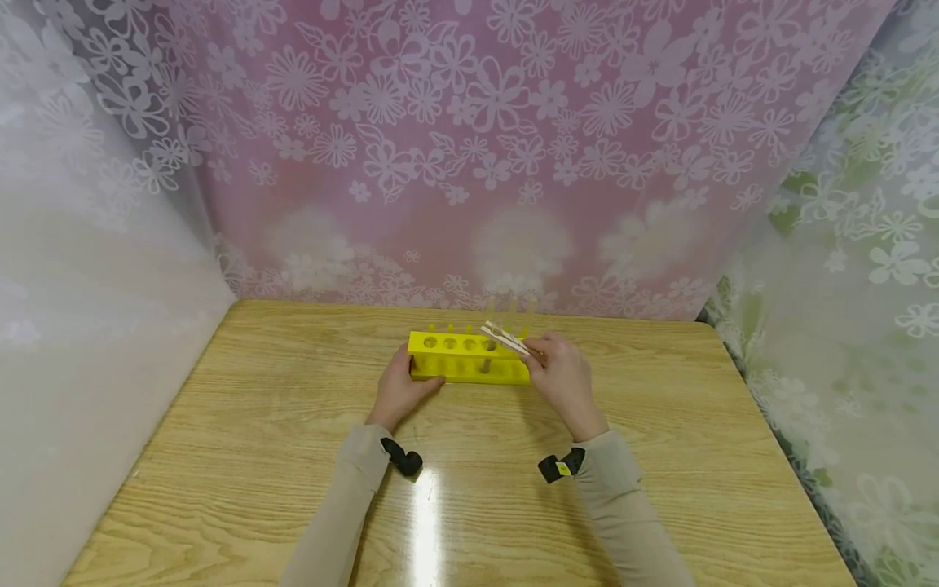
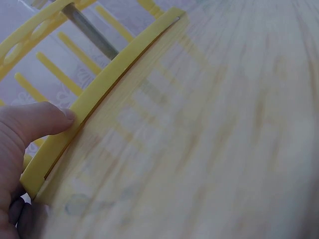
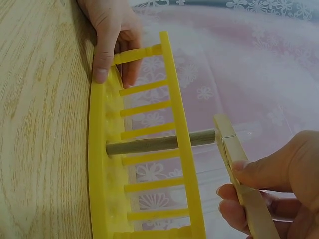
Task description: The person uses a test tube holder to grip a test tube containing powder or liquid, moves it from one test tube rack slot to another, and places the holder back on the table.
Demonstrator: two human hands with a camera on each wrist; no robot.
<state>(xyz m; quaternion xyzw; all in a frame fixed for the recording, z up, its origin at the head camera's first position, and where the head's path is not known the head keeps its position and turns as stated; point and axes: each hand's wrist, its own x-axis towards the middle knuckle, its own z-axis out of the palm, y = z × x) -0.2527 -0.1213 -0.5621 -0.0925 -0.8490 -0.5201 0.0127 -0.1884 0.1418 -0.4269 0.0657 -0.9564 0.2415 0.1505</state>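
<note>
A yellow test tube rack (image 1: 469, 378) stands on the table, with round holes along its top. My left hand (image 1: 398, 385) grips its left end, thumb (image 2: 47, 119) on the base edge and fingers round the end. One hole holds an upright tube with grey-brown contents (image 3: 149, 145); its upper part looks clear. In my right hand (image 1: 566, 377) is a wooden test tube clamp (image 3: 239, 172), pinched between thumb and fingers. Its tip lies beside the tube above the rack; whether they touch I cannot tell. Faint clear tubes (image 1: 531, 306) rise at the rack's right rear.
The rack has a row of yellow pegs (image 2: 59, 73) along its back. Under everything is a wood-grain table (image 1: 293, 456). A pink flowered curtain (image 1: 455, 163) hangs behind the table, with pale curtains at both sides. Black wrist cameras (image 1: 561, 466) sit at both cuffs.
</note>
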